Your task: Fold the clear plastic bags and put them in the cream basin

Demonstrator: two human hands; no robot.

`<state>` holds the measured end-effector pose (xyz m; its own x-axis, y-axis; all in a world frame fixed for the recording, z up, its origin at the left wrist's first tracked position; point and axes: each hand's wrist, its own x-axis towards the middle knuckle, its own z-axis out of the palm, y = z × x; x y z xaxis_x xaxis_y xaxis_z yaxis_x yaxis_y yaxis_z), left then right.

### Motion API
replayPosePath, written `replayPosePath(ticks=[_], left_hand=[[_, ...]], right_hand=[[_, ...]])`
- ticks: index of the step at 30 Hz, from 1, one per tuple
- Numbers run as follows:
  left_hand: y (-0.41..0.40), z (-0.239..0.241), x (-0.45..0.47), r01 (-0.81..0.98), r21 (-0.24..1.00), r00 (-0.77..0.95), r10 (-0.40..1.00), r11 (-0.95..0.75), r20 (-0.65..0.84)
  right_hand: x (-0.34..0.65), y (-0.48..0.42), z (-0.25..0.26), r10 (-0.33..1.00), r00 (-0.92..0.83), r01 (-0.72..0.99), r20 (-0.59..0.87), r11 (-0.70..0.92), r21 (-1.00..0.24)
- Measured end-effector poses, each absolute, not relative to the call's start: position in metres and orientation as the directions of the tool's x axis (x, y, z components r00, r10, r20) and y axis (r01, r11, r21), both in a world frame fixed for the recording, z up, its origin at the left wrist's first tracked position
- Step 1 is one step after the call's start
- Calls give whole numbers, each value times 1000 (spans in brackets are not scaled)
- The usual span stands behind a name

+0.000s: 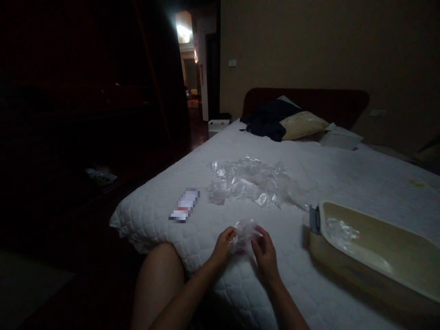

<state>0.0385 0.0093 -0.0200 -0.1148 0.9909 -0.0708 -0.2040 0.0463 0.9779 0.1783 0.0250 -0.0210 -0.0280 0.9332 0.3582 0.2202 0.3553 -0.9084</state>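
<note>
Between my two hands is a crumpled clear plastic bag, held just above the quilted white bed cover. My left hand is closed on the bag's left side, fingertips pinching the film. On the other side, my right hand pinches the bag's upper right edge between thumb and fingers. Beyond them, a spread of loose clear plastic bags lies on the bed. To the right stands a cream plastic storage bin without a lid on it, with a crumpled clear bag inside.
A phone, its screen blurred out, lies on the bed left of the bags. Dark clothing and a beige pillow rest by the headboard. A white box stands past the bed's far left corner. The floor at left is dark.
</note>
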Motion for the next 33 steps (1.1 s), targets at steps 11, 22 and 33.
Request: replayPosePath(ticks=[11,22,33], left_hand=[[28,-5,18,-205,897,403,869,393,-289],[12,-27,9,-775,623,96,994,106,-51],[7,-14,31,-325,942,-10,995,88,-96]], right_hand=[[191,39,-19,995,70,-24,68,70,-997],[199,41,-26,994,-22,-277,-106,-108,-955],[204,40,-23,986,-133,-204,-98,-124,-971]])
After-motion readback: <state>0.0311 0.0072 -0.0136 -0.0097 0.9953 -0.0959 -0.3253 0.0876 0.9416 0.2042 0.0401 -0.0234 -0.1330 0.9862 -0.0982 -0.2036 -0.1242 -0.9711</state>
